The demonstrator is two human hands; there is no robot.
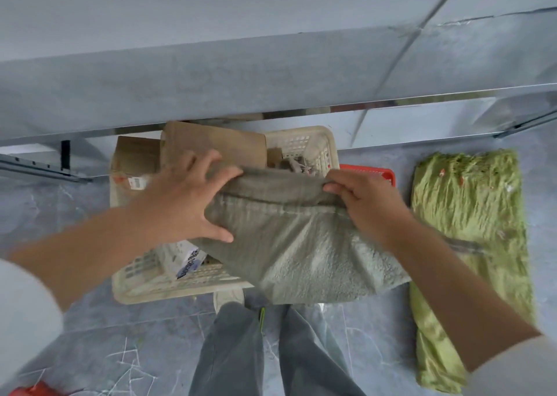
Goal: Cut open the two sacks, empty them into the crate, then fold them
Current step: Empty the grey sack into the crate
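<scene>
Grey sack: we are holding the grey sack [289, 244] in the air over the near right part of the crate [168, 287]. Its limp body is hanging toward us.
Long axis: its top edge is running left to right between our two hands, so we are judging that a fold would bring one end across to the other.
Left hand: our left hand [184, 199] is pressing on the sack's left end with fingers splayed and nearly straight, thumb low on the cloth.
Right hand: our right hand [364, 208] is pinching the doubled top edge, fingers curled round it.
Nearer hand: both are sitting on the sack, one at each end.
Green sack: the green sack [470, 229] is lying flat on the floor [120, 350] to our right, lengthwise away from us, apart from the crate.
Hidden: our left palm is covering the sack's left corner, and our right forearm is crossing its far side. The sack and cardboard [211, 145] are masking most of the crate's contents. Blur is softening both hands, so we cannot tell whether the sack is fully empty.
</scene>
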